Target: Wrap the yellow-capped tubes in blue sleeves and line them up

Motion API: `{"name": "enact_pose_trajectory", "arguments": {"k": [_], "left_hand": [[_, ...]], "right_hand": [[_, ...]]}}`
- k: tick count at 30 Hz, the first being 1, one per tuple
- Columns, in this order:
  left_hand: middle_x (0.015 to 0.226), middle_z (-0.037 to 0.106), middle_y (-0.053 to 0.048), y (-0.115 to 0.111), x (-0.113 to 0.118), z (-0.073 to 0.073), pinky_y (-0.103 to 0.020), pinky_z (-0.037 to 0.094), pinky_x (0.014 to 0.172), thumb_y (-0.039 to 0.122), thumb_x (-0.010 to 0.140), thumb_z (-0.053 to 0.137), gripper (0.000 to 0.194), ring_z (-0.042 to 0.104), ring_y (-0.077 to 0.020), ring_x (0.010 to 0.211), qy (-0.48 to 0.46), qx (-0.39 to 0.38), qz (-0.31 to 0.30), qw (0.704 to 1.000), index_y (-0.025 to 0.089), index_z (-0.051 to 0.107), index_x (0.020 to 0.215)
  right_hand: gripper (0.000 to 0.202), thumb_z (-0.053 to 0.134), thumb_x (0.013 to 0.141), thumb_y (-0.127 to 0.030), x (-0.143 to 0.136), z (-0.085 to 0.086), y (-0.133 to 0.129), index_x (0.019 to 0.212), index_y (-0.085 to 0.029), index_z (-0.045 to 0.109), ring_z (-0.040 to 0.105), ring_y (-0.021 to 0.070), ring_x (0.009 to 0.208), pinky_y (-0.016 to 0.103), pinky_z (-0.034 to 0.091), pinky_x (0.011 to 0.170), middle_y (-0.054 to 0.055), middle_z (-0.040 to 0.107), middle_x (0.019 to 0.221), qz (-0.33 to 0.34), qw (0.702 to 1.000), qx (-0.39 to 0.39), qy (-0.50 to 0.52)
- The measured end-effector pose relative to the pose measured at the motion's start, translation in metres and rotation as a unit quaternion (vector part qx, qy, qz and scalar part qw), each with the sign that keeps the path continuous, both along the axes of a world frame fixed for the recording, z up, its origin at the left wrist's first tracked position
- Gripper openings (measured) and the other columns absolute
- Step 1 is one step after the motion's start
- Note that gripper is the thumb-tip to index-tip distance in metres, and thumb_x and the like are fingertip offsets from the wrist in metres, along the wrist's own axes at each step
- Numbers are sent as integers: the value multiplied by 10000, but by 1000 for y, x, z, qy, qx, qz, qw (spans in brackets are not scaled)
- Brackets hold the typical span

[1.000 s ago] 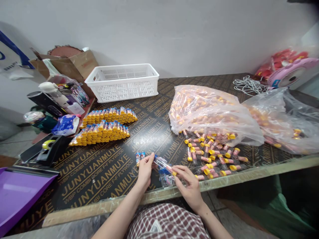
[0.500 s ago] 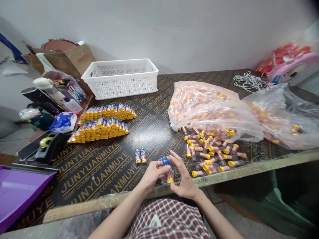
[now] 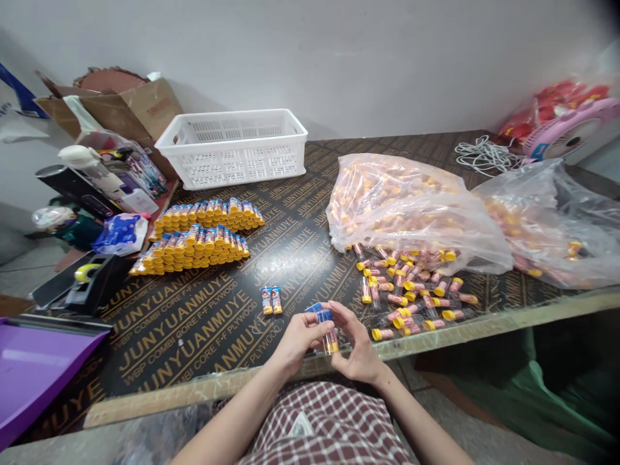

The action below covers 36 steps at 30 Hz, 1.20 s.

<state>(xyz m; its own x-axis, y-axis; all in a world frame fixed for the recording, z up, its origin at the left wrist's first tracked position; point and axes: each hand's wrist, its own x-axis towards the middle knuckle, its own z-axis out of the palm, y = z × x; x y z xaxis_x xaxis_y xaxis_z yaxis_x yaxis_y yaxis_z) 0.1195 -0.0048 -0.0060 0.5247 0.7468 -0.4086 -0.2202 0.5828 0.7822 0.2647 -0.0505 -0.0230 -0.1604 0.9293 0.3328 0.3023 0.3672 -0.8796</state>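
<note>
Just above the table's front edge, my left hand pinches a small clear tube with a yellow cap at its lower end. A blue printed label sits at the tube's upper part, by the fingers of both hands. My right hand curls around the tube's other side, fingertips at its top and thumb near the yellow cap. Two labelled tubes stand side by side left of my hands. Loose unlabelled tubes with pink contents lie scattered to the right.
Stacked labelled tubes form two rows at left, before a white plastic basket. Plastic bags of tubes rest at right. A tape dispenser, a purple dustpan, a pink fan and a coiled cable surround the work area.
My right fingers have closed in, from spread beside the tube to curled against the label's top. The tube stays in my left hand; the view has shifted slightly.
</note>
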Motion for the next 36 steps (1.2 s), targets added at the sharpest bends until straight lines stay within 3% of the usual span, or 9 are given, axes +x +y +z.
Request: {"name": "enact_pose_trajectory", "arguments": {"k": [9,14,16,18,22,27,30,33,36], "left_hand": [[675,640,-50,-2,1,-2,-208,402,533,397,592,771,387,543,-101,551,13,-2,4,1000,86,676,800],[607,629,-21,22,-25,0,-231,413,514,488,545,755,476,558,-132,521,144,74,87,983,119,618,814],[531,579,30,40,-50,-3,-230,398,500,511,529,750,538,535,-135,489,271,160,172,934,151,590,896],[509,548,50,57,-77,-10,-235,391,528,530,545,733,561,542,-149,509,422,241,211,848,177,578,952],[599,615,-8,74,-112,-26,-266,401,582,597,600,661,567,614,-220,633,613,267,124,733,196,582,993],[697,659,-81,64,-103,-23,-302,383,607,653,758,447,567,628,-272,708,706,289,82,642,188,580,1054],[686,640,-51,49,-74,-19,-274,374,618,561,804,471,406,606,-212,673,658,348,84,662,192,623,880],[737,625,-26,31,-40,-23,-246,375,646,427,781,585,236,582,-168,703,549,422,-12,721,193,618,784],[796,605,-21,16,-17,-32,-247,368,661,312,742,645,128,564,-170,765,511,445,-79,731,194,604,769]], "right_hand": [[836,490,596,-42,-3,-1,2,1377,-222,251,452,253,1234,423,393,1037,103,428,1365,16,1000,-12,22],[900,569,685,-117,1,5,4,1434,-263,91,392,254,1276,445,355,1053,88,173,1501,22,1000,-11,-1],[870,583,720,-162,9,4,7,1436,-265,100,397,254,1266,450,357,1045,86,181,1496,-20,999,-6,-27],[764,560,761,-189,21,-1,13,1420,-261,181,433,246,1230,441,385,1013,89,279,1455,-89,993,4,-74],[385,516,812,-238,50,-17,29,1196,-209,526,511,232,1100,399,424,928,90,539,1216,-254,931,30,-260],[232,540,810,-278,77,-29,42,968,-155,658,504,287,898,434,378,787,112,648,893,-317,878,16,-360],[264,560,800,-306,80,-30,46,992,-153,657,471,302,882,425,333,760,124,646,866,-305,863,9,-402],[302,561,793,-293,76,-31,51,1049,-151,638,457,301,873,418,310,758,131,641,866,-287,859,6,-425],[339,555,781,-256,72,-32,55,1093,-139,618,461,307,870,432,309,767,140,640,860,-274,861,3,-428]]}}
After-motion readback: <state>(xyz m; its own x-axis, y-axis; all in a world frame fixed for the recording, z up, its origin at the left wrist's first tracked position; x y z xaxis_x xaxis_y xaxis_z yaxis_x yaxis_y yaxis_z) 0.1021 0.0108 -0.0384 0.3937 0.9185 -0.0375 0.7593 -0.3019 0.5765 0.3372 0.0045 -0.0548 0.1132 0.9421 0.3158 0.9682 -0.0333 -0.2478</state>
